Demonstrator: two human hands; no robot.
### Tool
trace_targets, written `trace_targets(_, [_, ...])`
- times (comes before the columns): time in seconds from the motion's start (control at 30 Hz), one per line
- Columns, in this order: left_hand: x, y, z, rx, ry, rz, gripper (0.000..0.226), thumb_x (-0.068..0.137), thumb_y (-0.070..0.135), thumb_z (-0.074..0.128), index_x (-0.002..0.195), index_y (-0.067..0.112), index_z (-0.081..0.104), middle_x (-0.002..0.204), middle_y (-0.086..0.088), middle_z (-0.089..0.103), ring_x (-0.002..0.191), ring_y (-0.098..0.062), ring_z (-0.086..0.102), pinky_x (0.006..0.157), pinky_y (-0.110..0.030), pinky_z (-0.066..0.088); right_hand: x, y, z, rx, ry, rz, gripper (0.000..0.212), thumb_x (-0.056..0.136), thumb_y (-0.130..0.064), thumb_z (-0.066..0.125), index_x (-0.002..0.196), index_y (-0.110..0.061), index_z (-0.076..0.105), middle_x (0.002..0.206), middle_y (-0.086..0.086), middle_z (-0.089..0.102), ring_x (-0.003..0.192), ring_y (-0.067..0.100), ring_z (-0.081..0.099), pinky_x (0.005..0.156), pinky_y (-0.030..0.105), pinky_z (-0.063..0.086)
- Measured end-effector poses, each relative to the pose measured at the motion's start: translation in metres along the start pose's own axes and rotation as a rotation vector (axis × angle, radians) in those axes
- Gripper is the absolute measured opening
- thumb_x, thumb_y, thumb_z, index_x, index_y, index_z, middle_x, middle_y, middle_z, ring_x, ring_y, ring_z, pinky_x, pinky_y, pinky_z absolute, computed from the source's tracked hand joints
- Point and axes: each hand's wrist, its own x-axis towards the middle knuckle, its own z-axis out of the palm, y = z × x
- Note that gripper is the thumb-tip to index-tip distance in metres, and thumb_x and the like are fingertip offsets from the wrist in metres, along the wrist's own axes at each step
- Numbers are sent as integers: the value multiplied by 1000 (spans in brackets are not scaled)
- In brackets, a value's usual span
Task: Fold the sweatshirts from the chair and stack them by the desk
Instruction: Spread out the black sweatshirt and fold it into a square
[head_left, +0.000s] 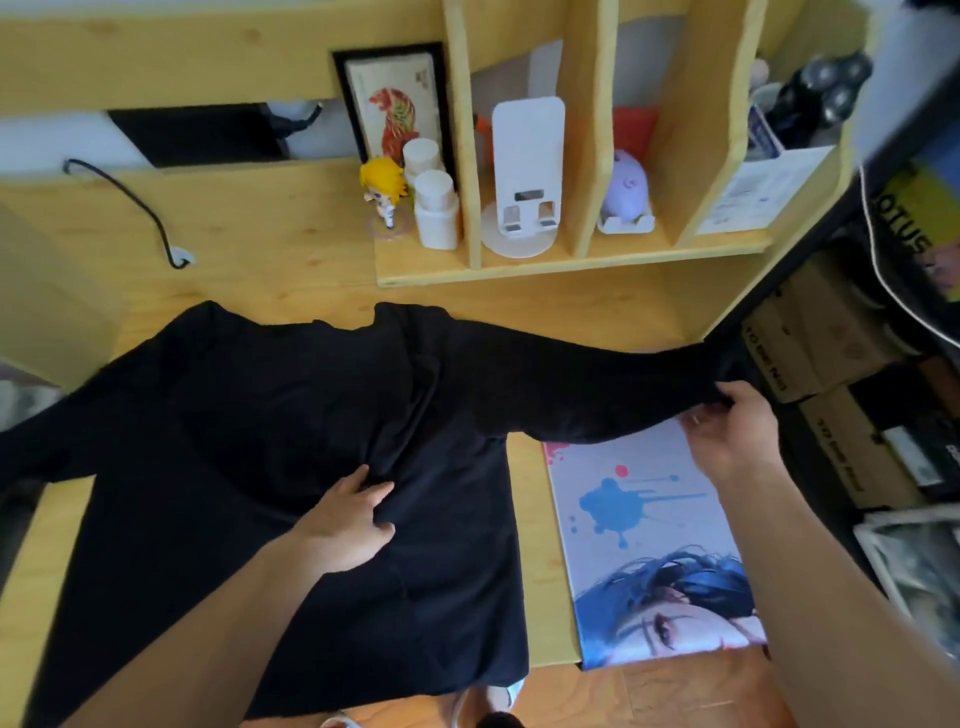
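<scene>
The left hand (345, 525) pressed flat, fingers spread, on the black cotton sweatshirt (249, 467) spread across the pale wooden desk (270, 249); the right hand (732, 431) pinched its right sleeve end — box lettering at far right blurred, unreadable.

Sweatshirt (270, 467) on desk (260, 249) (poster (639, 519) right), shelf (571, 260) behind

His left hand (345, 525) lies flat, fingers spread and pressing down; the right hand (730, 428) reaches out, fingertips pinching.
</scene>
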Motion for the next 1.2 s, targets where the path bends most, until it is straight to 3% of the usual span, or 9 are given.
trace_targets(0.13, [-37,-7,-20,-167,251,158,52,104,36,54,154,35,39,166,14,17,152,-6,17,121,-27,26,-68,22,43,-606,78,-245,18,98,-18,50,113,-9,46,103,9,57,90,22,56,80,39,48])
trace_targets(0.2, [-63,-17,-33,-604,321,124,43,102,31,60,144,36,51,154,16,39,142,-2,34,116,-27,29,-98,48,65,-903,-36,-355,14,100,-19,47,94,-6,46,90,8,50,88,27,50,78,41,43])
trace_targets(0.3, [-92,-51,-52,-1317,262,74,44,90,35,71,133,30,62,137,6,64,131,-12,56,115,-41,39,-134,119,103,-1352,-254,-655,31,99,-15,43,74,1,53,81,18,53,82,34,49,77,44,41])
trace_targets(0.4, [-97,-97,-57,-1583,238,6,35,103,24,55,138,24,55,135,-5,66,126,-21,62,112,-47,44,-164,217,126,-1906,-628,-748,40,95,-25,38,118,-3,62,118,19,55,109,36,48,95,44,43])
trace_targets(0.47, [-92,-123,-56,-1563,227,-82,39,106,23,50,145,22,49,139,-4,61,125,-22,61,111,-47,45,-180,266,122,-2075,-858,-579,60,96,-29,47,152,-15,33,147,15,35,133,35,34,115,45,30])
trace_targets(0.57, [-77,-149,-51,-1443,196,-146,47,105,20,55,150,23,45,142,-2,57,124,-21,60,109,-44,47,-193,295,102,-2014,-808,-522,70,99,-29,46,160,-26,12,162,6,17,146,28,16,124,41,14])
trace_targets(0.8, [-15,-157,-49,-1286,217,-199,94,82,56,73,157,38,18,152,-1,41,124,-25,55,103,-47,53,-189,254,69,-1919,-368,-468,67,97,-20,51,158,-24,24,162,6,21,143,30,25,120,40,27])
trace_targets(0.97, [15,-144,-61,-1387,360,-422,73,90,30,77,148,18,33,145,-14,43,110,-31,55,96,-45,55,-186,231,64,-1886,-270,-366,67,97,-20,52,158,-25,24,161,5,19,141,32,29,118,40,29])
trace_targets(1.2, [14,-123,-60,-1232,359,-394,63,87,3,69,142,19,41,117,-13,61,96,-33,67,87,-46,60,-131,217,88,-1754,-224,-378,64,95,-17,55,155,-18,32,159,11,26,144,34,27,119,42,27])
